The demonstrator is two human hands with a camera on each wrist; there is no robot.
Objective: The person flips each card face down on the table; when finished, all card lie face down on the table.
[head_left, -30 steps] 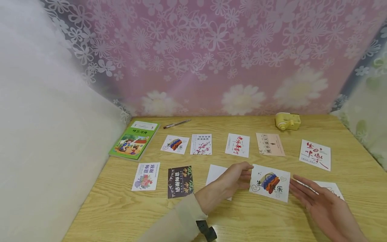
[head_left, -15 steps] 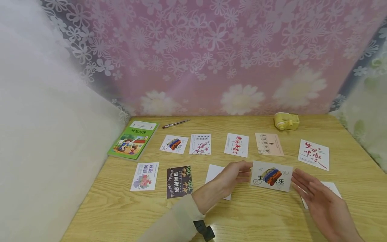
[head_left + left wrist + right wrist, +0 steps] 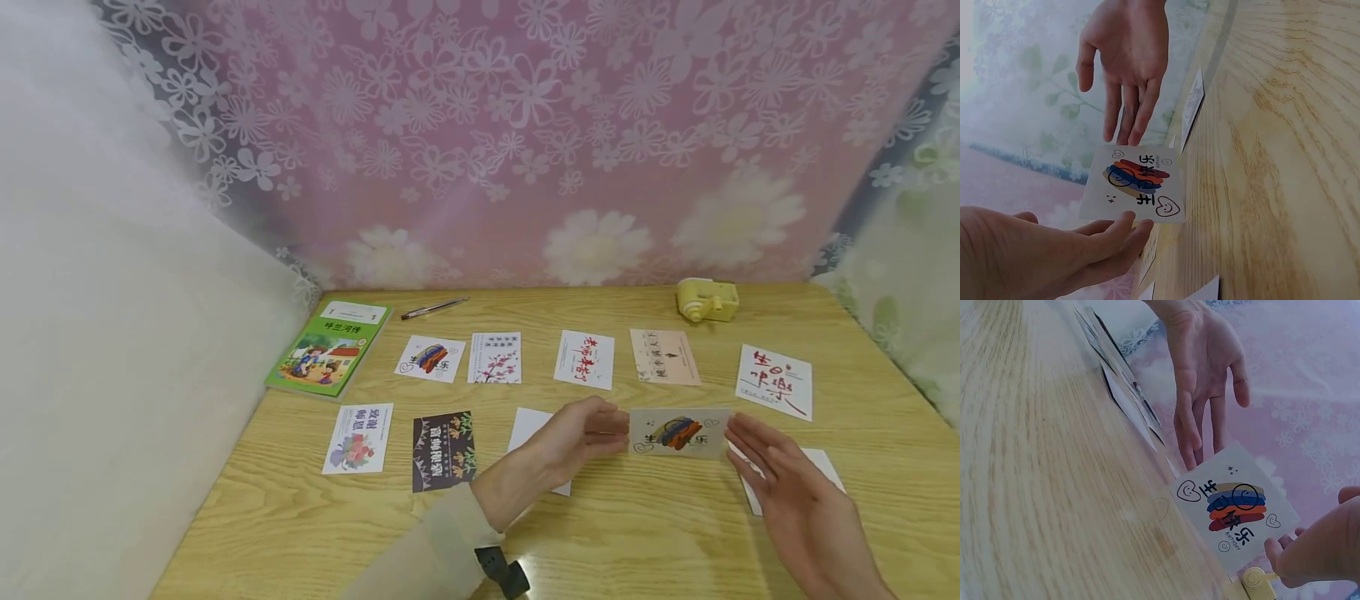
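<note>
A white birthday card (image 3: 678,432) with blue, orange and red stripes is held above the table between the fingertips of both hands. My left hand (image 3: 581,437) touches its left edge with extended fingers. At the opposite edge, the straight fingers of my right hand (image 3: 795,483) touch the card. Both thumbs stand away from it, as the left wrist view shows for the right hand (image 3: 1132,56) and the right wrist view for the left hand (image 3: 1207,369). Under my left forearm lies a blank-looking white card (image 3: 528,425), partly covered. Another white card (image 3: 823,468) is partly hidden behind my right hand.
Several printed cards lie in rows, among them a dark card (image 3: 442,450), a pink card (image 3: 665,357) and a red-lettered card (image 3: 775,381). At the back are a green book (image 3: 330,348), a pen (image 3: 435,308) and a yellow object (image 3: 707,300).
The birthday card has tilted between the hands, so its face looks much narrower in the head view. The right hand has shifted slightly upward; the left has barely moved.
</note>
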